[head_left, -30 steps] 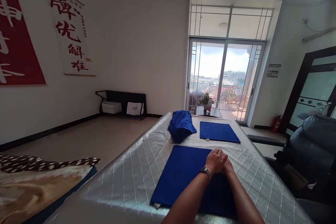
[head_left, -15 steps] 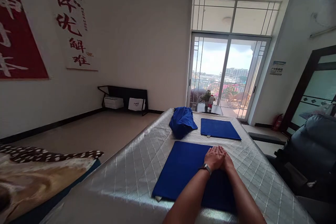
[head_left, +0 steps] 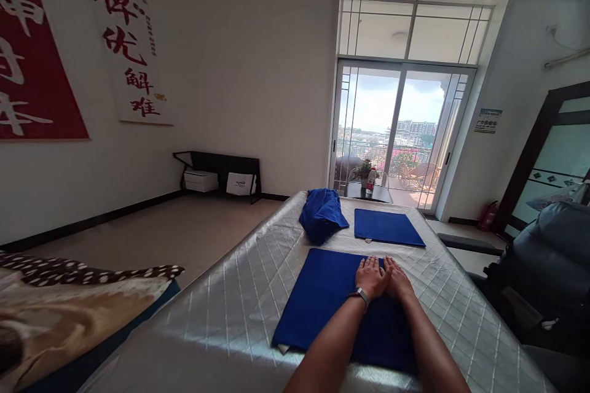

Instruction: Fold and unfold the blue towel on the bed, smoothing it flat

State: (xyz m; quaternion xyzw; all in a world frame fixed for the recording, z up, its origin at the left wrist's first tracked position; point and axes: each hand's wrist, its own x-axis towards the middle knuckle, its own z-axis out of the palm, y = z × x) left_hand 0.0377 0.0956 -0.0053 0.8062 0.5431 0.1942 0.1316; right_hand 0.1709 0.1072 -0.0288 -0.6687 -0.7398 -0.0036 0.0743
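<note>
A folded blue cloth (head_left: 318, 301) lies flat on the silver quilted table cover (head_left: 235, 295), a pale tag at its near left corner. My left hand (head_left: 371, 277), with a band on its wrist, rests palm down on the far right part of this cloth. Beside it my right hand (head_left: 397, 279) also lies flat near the cloth's right edge, the two hands touching at the thumbs. Fingers on both point away from me, stretched out. Farther off sit a second folded blue cloth (head_left: 389, 227) and a crumpled blue cloth (head_left: 322, 215).
A patterned blanket (head_left: 83, 319) lies at the lower left. Dark padded seating (head_left: 548, 276) stands close along the right. Beyond the table's far end is a small table with a bottle (head_left: 371, 181) and a potted plant (head_left: 364, 171), before the glass sliding doors (head_left: 401, 129).
My hands have moved slightly apart; the left shifted a little left, the right a little right. Both still lie on the folded cloth. The view has shifted slightly.
</note>
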